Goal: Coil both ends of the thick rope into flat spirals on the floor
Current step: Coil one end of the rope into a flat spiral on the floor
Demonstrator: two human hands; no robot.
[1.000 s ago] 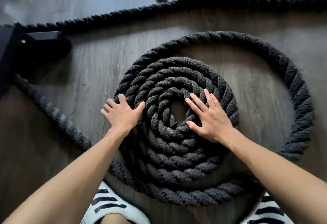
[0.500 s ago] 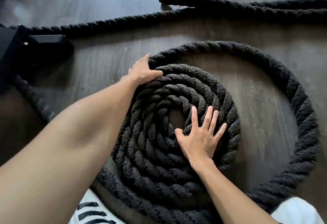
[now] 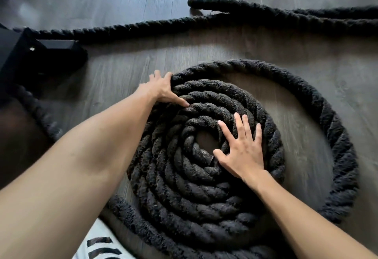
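Bare left hand (image 3: pixel 161 89) and right hand (image 3: pixel 243 152); white clothing (image 3: pixel 104 247) with black stripes.

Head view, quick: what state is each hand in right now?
Left hand: open, thumb across the rope coil, fingers against its outer turn.
Right hand: open, flat with fingers spread on the coil's inner turns.
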